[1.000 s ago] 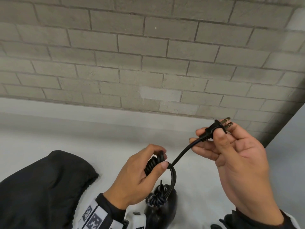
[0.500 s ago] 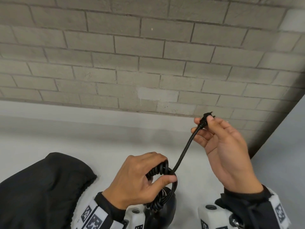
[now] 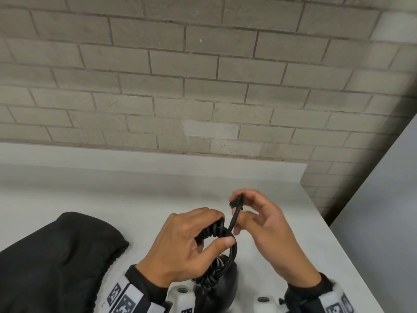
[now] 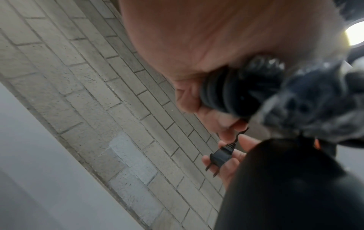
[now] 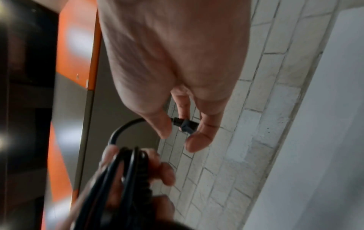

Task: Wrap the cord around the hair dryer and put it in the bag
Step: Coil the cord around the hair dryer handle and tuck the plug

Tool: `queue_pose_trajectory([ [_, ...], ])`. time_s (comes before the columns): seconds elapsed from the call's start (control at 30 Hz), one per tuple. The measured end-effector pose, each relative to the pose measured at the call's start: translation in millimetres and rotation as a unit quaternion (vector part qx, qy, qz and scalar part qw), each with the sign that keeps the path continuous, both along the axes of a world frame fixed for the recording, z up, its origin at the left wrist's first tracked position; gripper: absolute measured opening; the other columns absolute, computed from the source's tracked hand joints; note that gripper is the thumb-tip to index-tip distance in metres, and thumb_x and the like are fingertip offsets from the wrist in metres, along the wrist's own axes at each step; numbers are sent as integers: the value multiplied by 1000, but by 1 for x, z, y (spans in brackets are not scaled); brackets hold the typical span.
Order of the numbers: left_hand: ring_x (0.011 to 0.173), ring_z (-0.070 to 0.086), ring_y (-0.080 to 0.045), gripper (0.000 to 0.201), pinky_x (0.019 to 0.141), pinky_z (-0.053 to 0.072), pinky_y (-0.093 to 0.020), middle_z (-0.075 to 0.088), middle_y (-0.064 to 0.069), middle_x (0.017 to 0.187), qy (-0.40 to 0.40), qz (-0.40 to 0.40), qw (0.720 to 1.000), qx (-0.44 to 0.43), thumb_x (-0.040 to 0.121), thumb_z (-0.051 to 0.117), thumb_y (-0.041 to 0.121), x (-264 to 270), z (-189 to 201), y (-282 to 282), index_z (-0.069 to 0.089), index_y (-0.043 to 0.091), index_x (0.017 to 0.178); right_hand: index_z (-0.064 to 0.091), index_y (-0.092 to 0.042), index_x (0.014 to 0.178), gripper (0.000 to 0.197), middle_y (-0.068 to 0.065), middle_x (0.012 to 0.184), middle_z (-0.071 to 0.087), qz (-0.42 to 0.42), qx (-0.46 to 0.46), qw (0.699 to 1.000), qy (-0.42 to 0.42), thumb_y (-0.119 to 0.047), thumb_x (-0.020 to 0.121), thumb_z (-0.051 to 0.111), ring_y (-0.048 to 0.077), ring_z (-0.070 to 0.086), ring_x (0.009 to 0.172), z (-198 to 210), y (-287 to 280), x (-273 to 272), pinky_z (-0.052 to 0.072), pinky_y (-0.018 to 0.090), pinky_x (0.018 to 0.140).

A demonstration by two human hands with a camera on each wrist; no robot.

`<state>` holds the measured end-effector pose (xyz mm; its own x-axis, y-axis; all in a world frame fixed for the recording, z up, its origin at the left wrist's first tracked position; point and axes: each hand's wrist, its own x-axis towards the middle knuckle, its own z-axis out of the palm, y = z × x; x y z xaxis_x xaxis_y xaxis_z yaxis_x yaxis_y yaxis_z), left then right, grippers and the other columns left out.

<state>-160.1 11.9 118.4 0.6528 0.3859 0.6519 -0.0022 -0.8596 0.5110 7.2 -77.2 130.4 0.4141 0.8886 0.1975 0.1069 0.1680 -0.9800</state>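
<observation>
The left hand [image 3: 180,247] grips the coiled cord [image 3: 212,231] on the hair dryer [image 3: 218,288]; the right hand [image 3: 268,231] pinches the plug [image 4: 220,156] beside the black bag [image 3: 56,263].

You see a black cord [image 3: 232,224], black hair dryer [image 3: 228,288], black bag [image 3: 56,263] on a white table [image 3: 112,188], below the grey brick wall [image 3: 180,75].

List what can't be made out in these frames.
- Hair dryer: head view, body mostly behind the left hand and cut by the bottom edge.
- Plug prongs: head view, motion-blurred in the right hand.
- Bag opening: head view, not discernible.
</observation>
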Motion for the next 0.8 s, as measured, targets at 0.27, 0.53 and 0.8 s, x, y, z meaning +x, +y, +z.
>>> queue_pose_trajectory([
  [0.27,57,49,-6,36,51,42,-25,48,18,66,-32,22,999,-3,96,51,54,0,-2,2,64,23,85,76,-26,93,14,6,88,75,-31,-41,998,23,-19,92,64,20,66,71,-14,-9,-20,58,33,72],
  [0.53,57,58,-13,47,49,47,-35,60,8,64,-52,46,997,-17,99,46,54,5,-11,4,70,17,83,76,-4,90,19,13,81,73,50,-92,977,184,-20,84,68,18,67,74,-20,-12,-37,52,32,74],
  [0.8,56,55,-7,44,48,45,-30,57,16,64,-90,51,994,-29,99,48,52,4,-10,3,71,19,83,70,6,98,29,16,87,68,112,-77,947,292,-20,93,59,20,61,79,-22,-12,-35,47,32,76],
])
